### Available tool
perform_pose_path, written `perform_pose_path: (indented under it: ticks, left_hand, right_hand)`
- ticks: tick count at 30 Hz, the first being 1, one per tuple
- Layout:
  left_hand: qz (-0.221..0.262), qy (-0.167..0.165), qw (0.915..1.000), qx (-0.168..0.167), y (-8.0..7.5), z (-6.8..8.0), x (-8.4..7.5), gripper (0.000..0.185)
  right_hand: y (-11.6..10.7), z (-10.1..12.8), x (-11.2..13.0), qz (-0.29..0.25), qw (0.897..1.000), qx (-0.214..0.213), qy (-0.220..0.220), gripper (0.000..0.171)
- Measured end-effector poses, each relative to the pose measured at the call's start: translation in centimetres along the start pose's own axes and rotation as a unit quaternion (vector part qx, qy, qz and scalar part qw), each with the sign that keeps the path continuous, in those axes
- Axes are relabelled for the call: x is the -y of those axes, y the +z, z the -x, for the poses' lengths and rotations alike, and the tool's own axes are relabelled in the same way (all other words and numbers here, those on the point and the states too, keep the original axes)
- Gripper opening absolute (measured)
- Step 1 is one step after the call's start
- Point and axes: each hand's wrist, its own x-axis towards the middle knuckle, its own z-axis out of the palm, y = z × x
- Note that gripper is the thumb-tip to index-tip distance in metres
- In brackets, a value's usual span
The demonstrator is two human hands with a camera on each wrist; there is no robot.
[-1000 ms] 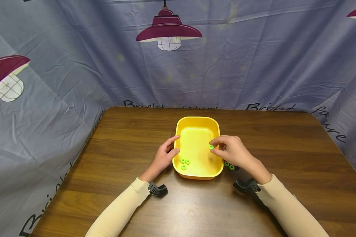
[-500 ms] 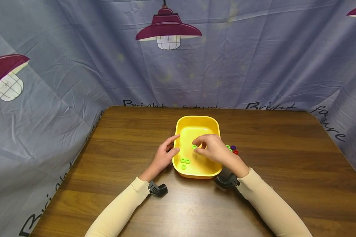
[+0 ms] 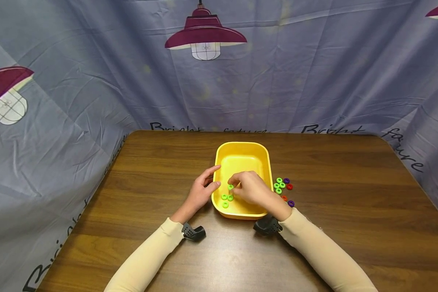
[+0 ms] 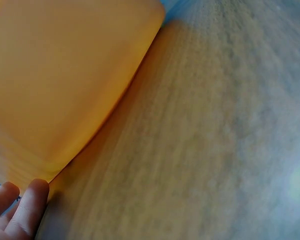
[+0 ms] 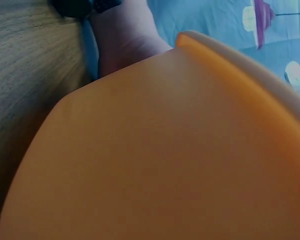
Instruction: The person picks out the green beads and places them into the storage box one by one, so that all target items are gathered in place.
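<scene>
Since a moment ago the right hand (image 3: 253, 190) has crossed from the yellow tray's (image 3: 266, 162) right rim to its near-left corner, fingers pinching a green ring (image 3: 230, 187) above three others (image 3: 226, 199), seemingly about to drop it, while the left hand (image 3: 200, 192) steadies the tray's left wall with loosely curved fingers.

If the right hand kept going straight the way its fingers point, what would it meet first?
Probably the green rings lying in the yellow tray: the right hand, pinching a green ring, points left just beyond them. Depth is unclear.
</scene>
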Motion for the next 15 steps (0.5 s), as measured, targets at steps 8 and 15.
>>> perform_pose_path:
  ticks: [8, 15]
  left_hand:
    - [0.001, -0.001, 1.0000, -0.005, 0.06, 0.04, -0.07, 0.054]
    - [-0.004, 0.001, 1.0000, -0.008, 0.08, -0.13, 0.03, 0.054]
  right_hand:
    - [0.74, 0.04, -0.33, 0.036, 0.999, 0.023, 0.023, 0.013]
    - [0.71, 0.09, -0.28, 0.051, 0.997, 0.045, 0.046, 0.010]
